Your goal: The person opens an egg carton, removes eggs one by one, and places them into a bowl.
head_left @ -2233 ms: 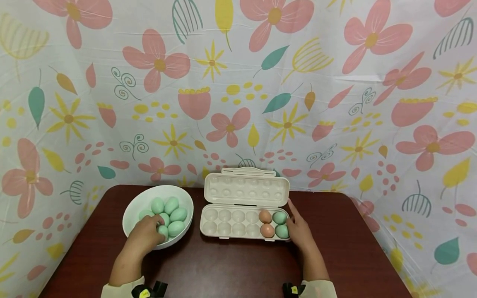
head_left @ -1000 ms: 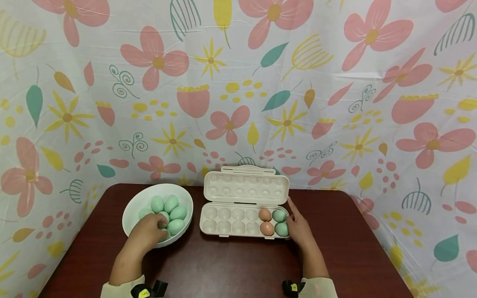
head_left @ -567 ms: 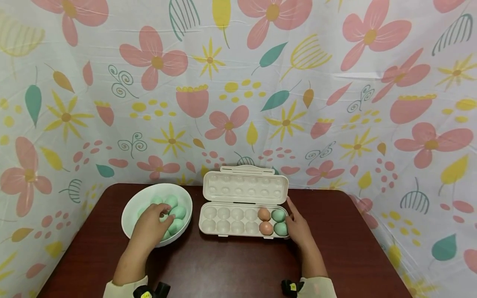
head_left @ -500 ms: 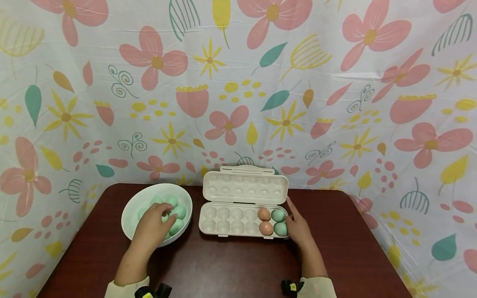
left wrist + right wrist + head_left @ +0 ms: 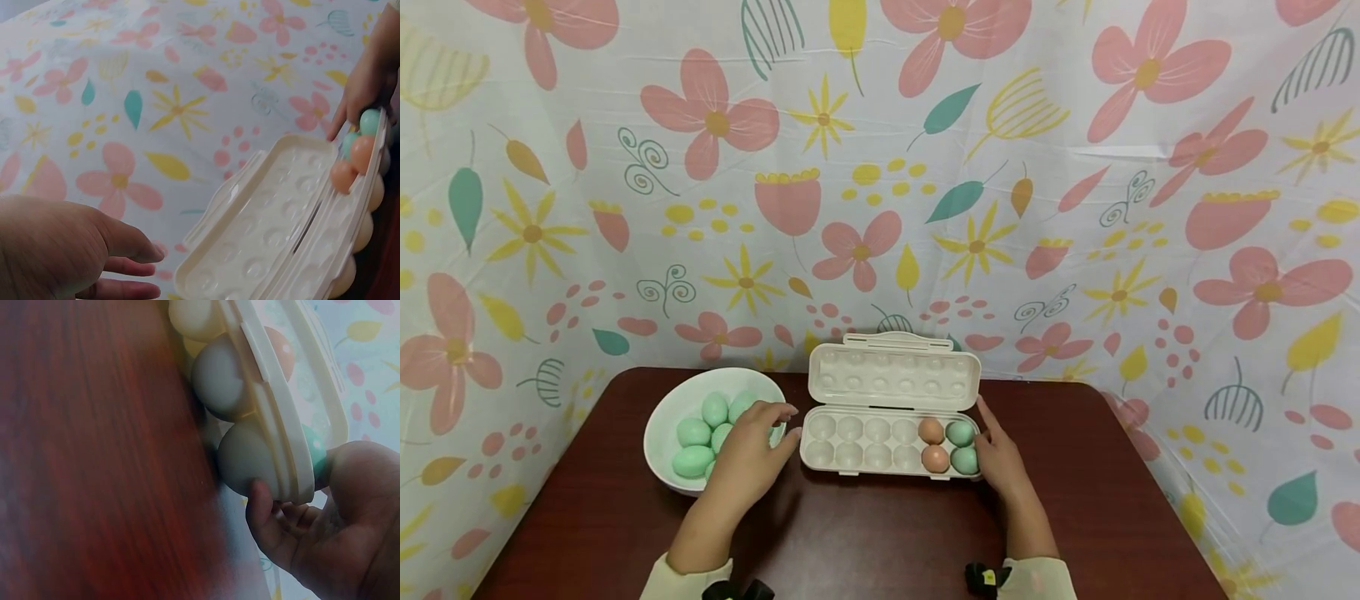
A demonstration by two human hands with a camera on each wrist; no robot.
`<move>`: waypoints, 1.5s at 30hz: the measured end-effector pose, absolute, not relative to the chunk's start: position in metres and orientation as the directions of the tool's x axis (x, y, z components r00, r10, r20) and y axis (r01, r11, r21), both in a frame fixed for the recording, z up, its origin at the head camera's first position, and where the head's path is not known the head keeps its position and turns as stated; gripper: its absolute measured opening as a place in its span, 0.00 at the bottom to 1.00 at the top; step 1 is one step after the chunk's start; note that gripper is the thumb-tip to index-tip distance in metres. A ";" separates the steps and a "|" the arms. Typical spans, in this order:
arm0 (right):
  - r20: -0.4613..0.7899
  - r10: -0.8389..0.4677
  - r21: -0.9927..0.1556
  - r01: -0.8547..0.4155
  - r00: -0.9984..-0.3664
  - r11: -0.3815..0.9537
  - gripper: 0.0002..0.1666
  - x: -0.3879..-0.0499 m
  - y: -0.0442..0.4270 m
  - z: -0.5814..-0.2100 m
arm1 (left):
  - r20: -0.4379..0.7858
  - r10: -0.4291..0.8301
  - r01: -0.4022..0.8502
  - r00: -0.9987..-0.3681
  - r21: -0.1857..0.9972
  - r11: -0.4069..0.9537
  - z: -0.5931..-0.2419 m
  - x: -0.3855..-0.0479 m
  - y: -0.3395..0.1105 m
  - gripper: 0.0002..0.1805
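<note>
In the head view, my left hand (image 5: 748, 454) hovers over the right side of a white bowl (image 5: 658, 429) of several pale green eggs (image 5: 693, 461), hiding some of them. Its thumb and fingers are apart, and the left wrist view shows no egg between them. An egg carton (image 5: 891, 382) stands to the bowl's right, lid raised. My right hand (image 5: 1002, 461) grips the carton's right end, with one finger stretched toward the lid's edge. In the right wrist view, fingers (image 5: 259, 503) touch a cup's underside. Two green eggs (image 5: 960, 433) and two brown eggs (image 5: 935, 458) sit in the carton's right end.
Everything stands on a dark reddish-brown table (image 5: 865, 533). A flower-printed cloth (image 5: 880, 167) hangs directly behind the carton. The carton's left cups (image 5: 850, 442) hold no eggs. Both forearms wear black wrist devices (image 5: 985, 579).
My left hand has lifted from among the eggs and moved right across the bowl, uncovering eggs on the bowl's left side. My right hand and the carton have stayed in place.
</note>
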State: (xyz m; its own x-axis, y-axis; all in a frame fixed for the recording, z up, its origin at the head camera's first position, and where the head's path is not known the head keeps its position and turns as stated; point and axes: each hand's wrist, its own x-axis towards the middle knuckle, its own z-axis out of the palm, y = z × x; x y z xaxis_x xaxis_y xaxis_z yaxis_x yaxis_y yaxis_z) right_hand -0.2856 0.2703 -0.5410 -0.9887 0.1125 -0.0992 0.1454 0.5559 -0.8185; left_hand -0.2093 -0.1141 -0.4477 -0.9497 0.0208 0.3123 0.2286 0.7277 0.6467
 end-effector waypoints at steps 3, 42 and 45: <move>-0.105 0.112 -0.828 0.150 -0.988 0.541 0.38 -0.286 0.270 -0.541 | 0.305 0.054 0.247 -0.951 0.642 0.726 -0.447 -0.209 -0.104 0.13; -0.093 0.116 -0.767 0.146 -0.989 0.625 0.36 -0.285 0.272 -0.539 | 0.311 0.325 0.448 -0.893 0.533 0.718 -0.479 -0.223 0.016 0.16; -0.095 0.113 -0.764 0.145 -0.989 0.629 0.36 -0.286 0.272 -0.540 | 0.295 0.333 0.444 -0.896 0.532 0.721 -0.480 -0.224 0.022 0.18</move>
State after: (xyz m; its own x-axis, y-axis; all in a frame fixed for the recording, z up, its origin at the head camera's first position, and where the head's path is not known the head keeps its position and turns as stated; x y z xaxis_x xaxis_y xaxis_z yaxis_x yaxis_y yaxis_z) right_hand -0.2857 0.2722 -0.5396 -0.9891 0.1126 -0.0945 0.1446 0.6288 -0.7640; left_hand -0.2241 0.0225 -0.4796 -0.8955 0.3334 0.2949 0.4437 0.7208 0.5325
